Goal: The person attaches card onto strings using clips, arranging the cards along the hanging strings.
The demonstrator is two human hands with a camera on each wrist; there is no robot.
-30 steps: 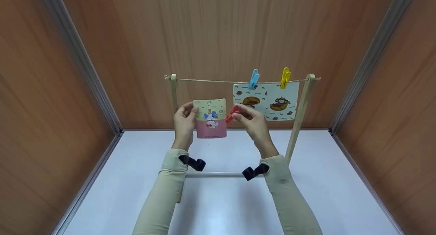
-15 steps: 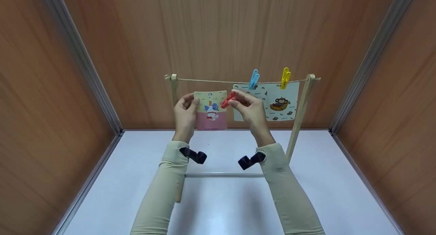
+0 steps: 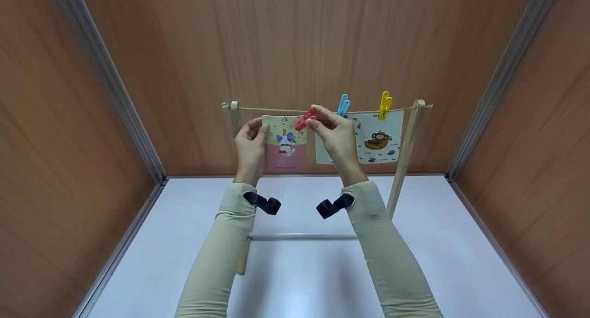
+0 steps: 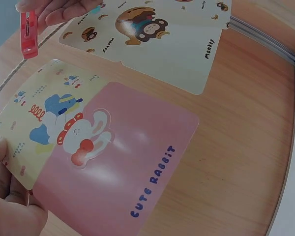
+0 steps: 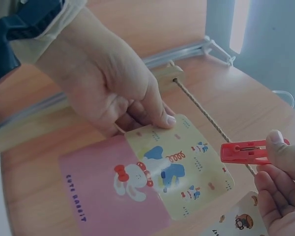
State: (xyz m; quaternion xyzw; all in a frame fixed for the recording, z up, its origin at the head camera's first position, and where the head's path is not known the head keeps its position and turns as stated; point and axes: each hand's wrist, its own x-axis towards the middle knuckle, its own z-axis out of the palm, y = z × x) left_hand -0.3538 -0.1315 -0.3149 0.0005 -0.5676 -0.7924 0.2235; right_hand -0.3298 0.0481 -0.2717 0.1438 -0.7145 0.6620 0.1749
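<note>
My left hand pinches the left edge of a yellow and pink card with a rabbit picture and the words "CUTE RABBIT". The card hangs upright, its top edge just below the string. Between thumb and fingers, my right hand pinches a red clothespin, which overlaps the card's upper right corner in the head view. In the right wrist view the clothespin's tip lies over the string, beside the card. Behind the right hand, a white monkey card hangs from the string, partly hidden.
A blue clothespin and a yellow clothespin clip the monkey card to the string. Wooden posts hold the string at both ends, with a bar low between them. Wood-grain panels surround the white table.
Both hands have risen toward the string, the left bringing the rabbit card up. The right hand has also moved left, so the red clothespin now overlaps the card's upper right corner.
</note>
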